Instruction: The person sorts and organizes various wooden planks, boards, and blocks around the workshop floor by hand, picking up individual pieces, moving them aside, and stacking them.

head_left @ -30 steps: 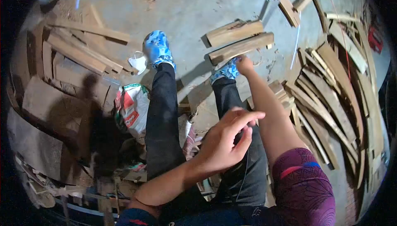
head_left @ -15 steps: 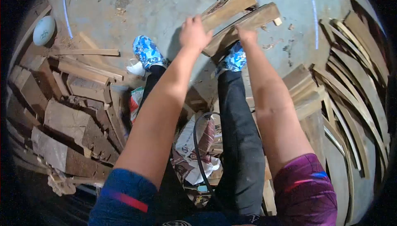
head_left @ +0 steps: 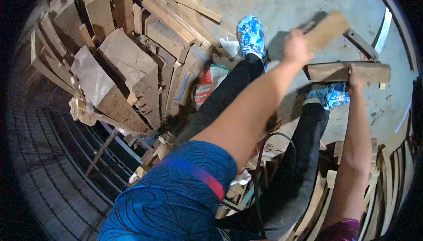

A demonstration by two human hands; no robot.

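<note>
My left hand (head_left: 297,49) is closed around the near end of a short wooden block (head_left: 328,30), which is slightly blurred and slants up to the right. My right hand (head_left: 355,80) grips a second wooden block (head_left: 374,71) by its near side, around the middle. That block lies almost level in view, just beyond my right shoe (head_left: 331,94) in blue camouflage print. The two blocks are apart, at an angle to each other. A dark flat bar (head_left: 362,44) lies beyond them.
Thick wood offcuts (head_left: 128,60) are heaped at the left, beside my left shoe (head_left: 251,36). A printed sack (head_left: 209,84) lies between the heap and my leg. A black cable (head_left: 260,153) loops between my legs. Long thin strips (head_left: 390,183) are stacked at the lower right.
My view has swung to the left, so more of the offcut heap shows. The two blocks have spread apart at their far ends, with a hand on each.
</note>
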